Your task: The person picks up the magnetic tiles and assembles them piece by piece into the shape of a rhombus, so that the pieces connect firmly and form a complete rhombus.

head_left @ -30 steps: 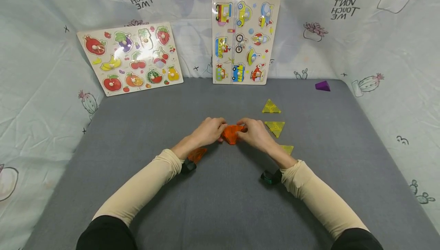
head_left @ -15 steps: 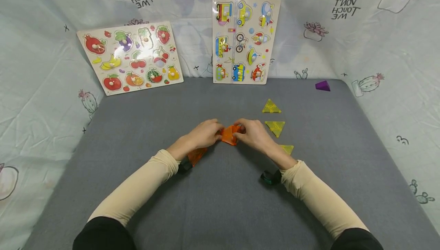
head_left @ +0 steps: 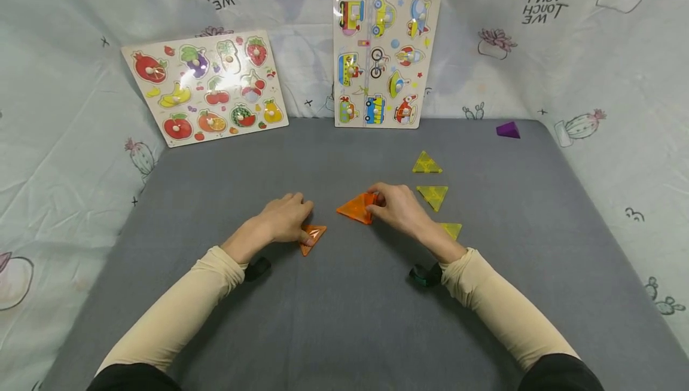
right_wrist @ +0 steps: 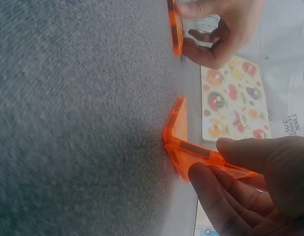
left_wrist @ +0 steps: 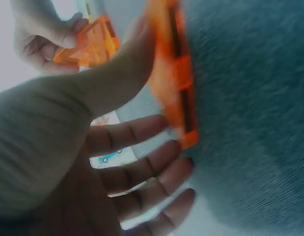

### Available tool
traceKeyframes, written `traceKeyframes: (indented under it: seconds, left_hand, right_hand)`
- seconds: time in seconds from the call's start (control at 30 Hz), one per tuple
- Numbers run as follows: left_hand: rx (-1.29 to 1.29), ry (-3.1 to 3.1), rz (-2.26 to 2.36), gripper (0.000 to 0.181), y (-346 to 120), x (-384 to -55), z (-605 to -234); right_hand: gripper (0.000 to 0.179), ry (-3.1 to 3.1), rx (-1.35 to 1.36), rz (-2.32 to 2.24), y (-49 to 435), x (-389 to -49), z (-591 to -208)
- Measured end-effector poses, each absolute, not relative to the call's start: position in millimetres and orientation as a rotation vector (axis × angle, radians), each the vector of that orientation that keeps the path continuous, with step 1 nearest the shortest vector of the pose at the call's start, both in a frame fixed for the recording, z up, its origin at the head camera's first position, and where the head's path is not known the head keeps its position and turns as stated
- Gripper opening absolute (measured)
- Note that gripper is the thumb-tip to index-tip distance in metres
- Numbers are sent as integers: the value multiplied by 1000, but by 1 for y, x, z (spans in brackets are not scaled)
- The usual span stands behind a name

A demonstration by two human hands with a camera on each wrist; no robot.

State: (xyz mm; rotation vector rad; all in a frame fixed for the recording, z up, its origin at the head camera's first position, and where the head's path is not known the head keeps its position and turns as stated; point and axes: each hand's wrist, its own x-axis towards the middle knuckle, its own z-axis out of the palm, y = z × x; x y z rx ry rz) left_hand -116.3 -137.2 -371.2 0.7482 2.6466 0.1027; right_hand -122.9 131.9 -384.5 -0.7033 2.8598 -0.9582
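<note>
My right hand pinches an assembly of orange translucent triangular magnetic tiles between thumb and fingers. In the right wrist view, this orange assembly has tiles meeting at angles, with its lower part by the cloth. To its left, my left hand is at another orange triangular tile on the table. The left wrist view has the thumb against this tile and the other fingers spread loosely near its edge, slightly blurred. Part of the tile is hidden under the hand in the head view.
Yellow triangular tiles lie in a column beside my right arm. A purple piece sits at the far right corner. Two puzzle boards, one with fruit and one with vehicles, lean against the patterned cloth behind the grey table.
My left hand has let go of the orange assembly and moved left and nearer to the separate orange tile. My right hand keeps hold, and one assembly tile now extends leftward.
</note>
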Motion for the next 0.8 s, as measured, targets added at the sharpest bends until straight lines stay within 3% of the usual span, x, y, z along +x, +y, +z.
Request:
traceKeyframes:
  seconds: [0.1, 0.5, 0.8]
  left_hand:
    - [754, 2668, 160, 41, -136, -116, -374]
    - [812, 2610, 178, 53, -133, -121, -372]
    - [787, 2641, 758, 25, -146, -143, -377]
  right_hand:
    - [32, 2870, -708, -955, 132, -122, -385]
    - [32, 2883, -719, -950, 134, -121, -382]
    - [31, 2885, -731, -948, 138, -121, -384]
